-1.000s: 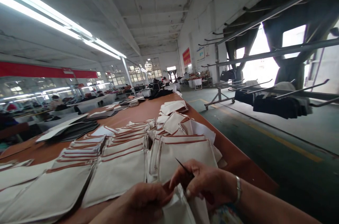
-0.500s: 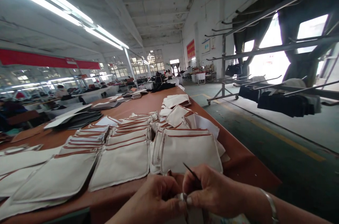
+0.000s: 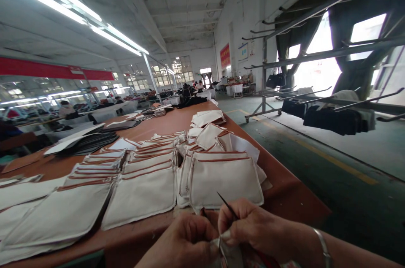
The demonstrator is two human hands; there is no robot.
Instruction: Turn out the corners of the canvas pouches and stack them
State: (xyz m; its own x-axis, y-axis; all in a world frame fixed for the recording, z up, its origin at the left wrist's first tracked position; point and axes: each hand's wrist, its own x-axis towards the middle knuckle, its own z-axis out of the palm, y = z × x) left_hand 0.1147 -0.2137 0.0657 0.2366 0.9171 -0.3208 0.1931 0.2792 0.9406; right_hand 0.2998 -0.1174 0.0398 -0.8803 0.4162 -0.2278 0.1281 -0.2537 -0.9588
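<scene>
At the bottom centre, my left hand (image 3: 186,240) is closed in a pinch on a small whitish fabric piece (image 3: 232,253), partly cut off by the frame's lower edge. Opposite it, my right hand (image 3: 247,221) pinches the same piece, fingertips almost touching the left ones. A thin dark pointed tool (image 3: 227,204) sticks out between my right fingers, tip up and to the left; its full shape is hidden in the hand. Just beyond my hands lies a cream fabric panel (image 3: 226,179) with brown edging, on top of similar ones.
Rows of cream panels (image 3: 142,192) overlap across the brown-covered table (image 3: 294,188). Black and white sheets (image 3: 91,141) are stacked at the left. A metal rack (image 3: 265,69) with dark bags stands at the right, past the table's edge. People sit farther back.
The view has shifted slightly to the right. My fingers have moved a little on the fabric piece, and more of it shows below my right hand. The dark tool stays in my right hand.
</scene>
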